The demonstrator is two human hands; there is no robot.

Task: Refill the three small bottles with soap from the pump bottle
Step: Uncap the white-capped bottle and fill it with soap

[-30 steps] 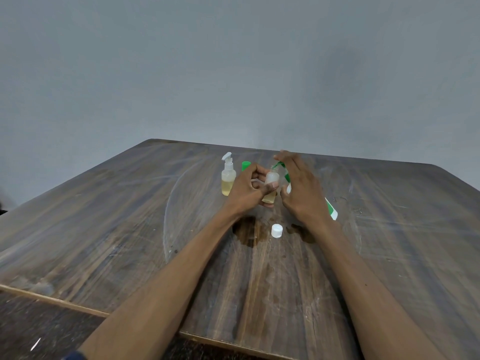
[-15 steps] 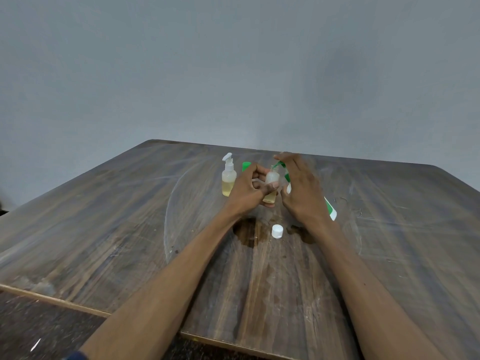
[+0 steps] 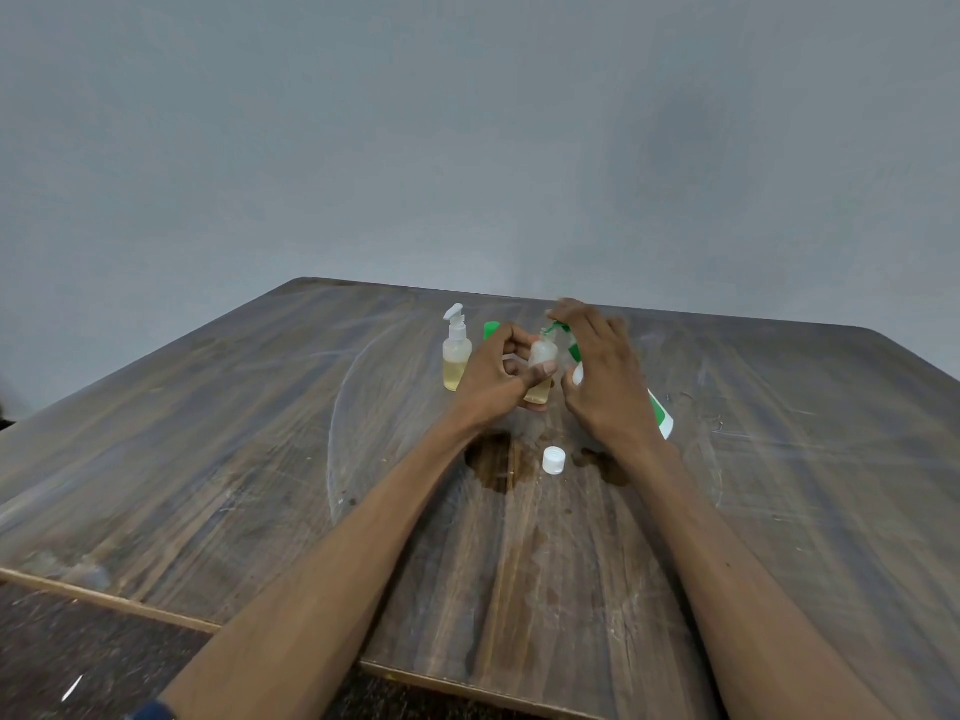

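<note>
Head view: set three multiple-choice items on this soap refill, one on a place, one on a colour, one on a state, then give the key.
1. Where does the loose white cap lie?
A. on the table between the two wrists
B. on the small bottle with the pump top
C. in the right hand

2. What colour is the liquid in the small bottle with the pump top?
A. blue
B. pale yellow
C. red

3. What is the left hand doing?
A. lying flat on the table
B. gripping a small open bottle
C. hanging idle off the table edge

Key: 1 A, the cap sits on the wooden table near the wet patch. 2 B, its lower half shows yellowish. 3 B, its fingers and thumb curl round the small open bottle, while the right hand holds the green-and-white pump bottle at it.
</note>
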